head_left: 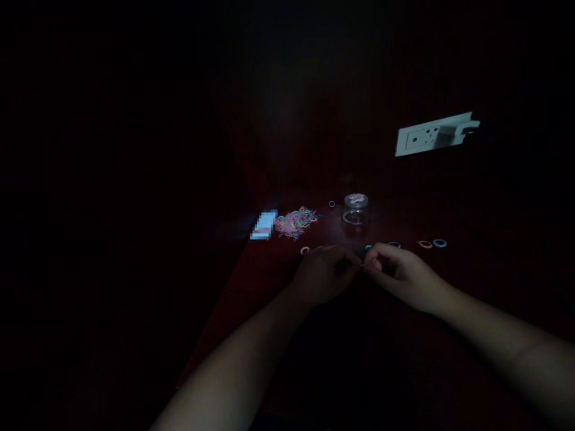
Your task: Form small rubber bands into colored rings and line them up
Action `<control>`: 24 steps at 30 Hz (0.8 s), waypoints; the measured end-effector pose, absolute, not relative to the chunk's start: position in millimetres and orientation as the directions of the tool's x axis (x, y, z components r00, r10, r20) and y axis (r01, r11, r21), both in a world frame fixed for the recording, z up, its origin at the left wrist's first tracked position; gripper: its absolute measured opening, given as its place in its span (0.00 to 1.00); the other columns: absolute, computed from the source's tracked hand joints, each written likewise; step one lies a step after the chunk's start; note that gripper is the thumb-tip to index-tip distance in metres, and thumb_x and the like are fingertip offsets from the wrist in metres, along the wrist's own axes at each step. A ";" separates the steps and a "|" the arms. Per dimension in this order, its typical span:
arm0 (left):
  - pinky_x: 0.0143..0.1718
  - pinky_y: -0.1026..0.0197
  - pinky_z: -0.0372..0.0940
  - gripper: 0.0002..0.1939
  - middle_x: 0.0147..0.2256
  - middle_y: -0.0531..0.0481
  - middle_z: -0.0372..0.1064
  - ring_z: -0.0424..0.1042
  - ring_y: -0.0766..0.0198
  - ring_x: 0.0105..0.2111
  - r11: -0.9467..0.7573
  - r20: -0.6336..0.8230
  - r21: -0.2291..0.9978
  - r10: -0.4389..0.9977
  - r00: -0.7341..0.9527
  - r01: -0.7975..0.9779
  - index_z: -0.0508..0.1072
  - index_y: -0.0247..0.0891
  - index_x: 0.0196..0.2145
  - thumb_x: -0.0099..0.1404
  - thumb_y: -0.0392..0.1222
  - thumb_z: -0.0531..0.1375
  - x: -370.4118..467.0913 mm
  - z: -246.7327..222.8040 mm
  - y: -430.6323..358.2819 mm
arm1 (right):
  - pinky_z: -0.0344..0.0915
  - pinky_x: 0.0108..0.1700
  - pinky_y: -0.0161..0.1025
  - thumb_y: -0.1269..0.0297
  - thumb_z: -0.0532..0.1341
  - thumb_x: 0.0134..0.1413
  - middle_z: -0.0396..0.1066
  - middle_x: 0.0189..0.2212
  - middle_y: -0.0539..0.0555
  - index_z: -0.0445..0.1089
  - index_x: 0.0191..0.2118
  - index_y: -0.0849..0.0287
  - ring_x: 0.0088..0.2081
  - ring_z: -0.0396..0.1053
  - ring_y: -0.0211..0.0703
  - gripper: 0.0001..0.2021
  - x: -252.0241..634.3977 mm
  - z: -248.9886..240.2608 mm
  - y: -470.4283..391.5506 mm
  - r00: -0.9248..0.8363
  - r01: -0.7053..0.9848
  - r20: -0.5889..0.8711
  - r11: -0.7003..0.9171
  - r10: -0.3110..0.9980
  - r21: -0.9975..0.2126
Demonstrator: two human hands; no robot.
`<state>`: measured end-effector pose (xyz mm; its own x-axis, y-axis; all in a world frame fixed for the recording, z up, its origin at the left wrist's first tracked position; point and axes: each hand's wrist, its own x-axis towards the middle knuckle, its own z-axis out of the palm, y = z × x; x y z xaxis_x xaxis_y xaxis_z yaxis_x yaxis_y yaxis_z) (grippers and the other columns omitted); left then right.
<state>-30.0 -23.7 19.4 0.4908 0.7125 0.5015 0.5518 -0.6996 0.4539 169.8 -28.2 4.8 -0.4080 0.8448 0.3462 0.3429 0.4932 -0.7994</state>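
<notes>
My left hand [324, 272] and my right hand [402, 275] meet over the dark red table, thumb and fingers pinched together on both. A tiny pale thing shows between their fingertips, too small and dim to name. Just behind my right fingertips lies a green piece [368, 247], partly covered. A purple ring [394, 245] is partly behind the same hand, with an orange ring [424, 244] and a blue ring [439, 243] farther right. Beside my left hand rests a pink ring [305, 251]. Beyond it is a tangled heap of thin coloured bands [296, 224].
A clear lidded jar [356, 209] stands behind my hands, with a small pale ring [331, 204] to its left. A lit, blurred-out screen [264, 225] lies near the table's left edge. On the wall is a socket panel [420, 139] with a plug. Surroundings are very dark.
</notes>
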 end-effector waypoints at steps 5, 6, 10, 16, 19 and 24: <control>0.46 0.59 0.68 0.04 0.38 0.55 0.77 0.75 0.64 0.39 -0.695 0.500 0.452 0.717 0.486 0.560 0.74 0.43 0.37 0.63 0.39 0.61 -30.3 18.4 -23.8 | 0.58 0.27 0.35 0.59 0.58 0.58 0.59 0.22 0.47 0.65 0.30 0.56 0.25 0.58 0.37 0.08 170.6 5.7 -27.8 -0.407 0.358 0.339 0.489 0.848 -0.795; 0.45 0.59 0.68 0.04 0.38 0.54 0.77 0.74 0.64 0.39 -0.691 0.502 0.457 0.721 0.479 0.561 0.74 0.42 0.37 0.63 0.38 0.61 -30.5 18.4 -23.9 | 0.58 0.27 0.35 0.59 0.58 0.58 0.59 0.22 0.47 0.65 0.30 0.56 0.25 0.58 0.37 0.08 170.8 5.3 -27.5 -0.409 0.359 0.335 0.488 0.849 -0.796; 0.41 0.60 0.67 0.03 0.37 0.54 0.75 0.74 0.65 0.38 -0.687 0.497 0.470 0.725 0.477 0.554 0.72 0.41 0.36 0.62 0.37 0.61 -31.2 20.0 -25.0 | 0.58 0.27 0.35 0.60 0.58 0.58 0.59 0.23 0.47 0.65 0.31 0.56 0.25 0.58 0.37 0.08 172.1 2.7 -26.3 -0.415 0.357 0.328 0.483 0.849 -0.799; 0.38 0.62 0.67 0.06 0.37 0.55 0.74 0.73 0.67 0.37 -0.655 0.462 0.501 0.755 0.465 0.566 0.69 0.40 0.37 0.61 0.37 0.62 -31.2 24.1 -28.2 | 0.58 0.28 0.36 0.61 0.58 0.59 0.59 0.24 0.47 0.65 0.31 0.57 0.27 0.57 0.37 0.07 173.0 1.3 -26.2 -0.428 0.360 0.318 0.482 0.846 -0.798; 0.40 0.62 0.67 0.06 0.37 0.55 0.74 0.73 0.67 0.37 -0.660 0.453 0.497 0.751 0.480 0.564 0.68 0.40 0.37 0.62 0.37 0.61 -31.2 24.9 -28.6 | 0.57 0.29 0.36 0.62 0.58 0.59 0.59 0.24 0.47 0.64 0.31 0.57 0.27 0.57 0.37 0.07 173.0 -0.6 -25.5 -0.445 0.367 0.298 0.476 0.844 -0.799; 0.41 0.61 0.66 0.06 0.37 0.53 0.73 0.72 0.65 0.38 -0.669 0.440 0.501 0.744 0.504 0.549 0.68 0.40 0.38 0.62 0.37 0.61 -30.9 23.4 -27.5 | 0.57 0.29 0.35 0.63 0.58 0.58 0.58 0.24 0.47 0.64 0.31 0.57 0.27 0.57 0.37 0.06 173.6 -6.4 -24.2 -0.475 0.352 0.263 0.455 0.840 -0.818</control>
<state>-30.9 -27.5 23.4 0.5039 0.7435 0.4396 0.5495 -0.6686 0.5010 173.6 -24.2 -6.4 -0.4747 0.8399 0.2632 0.3524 0.4553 -0.8176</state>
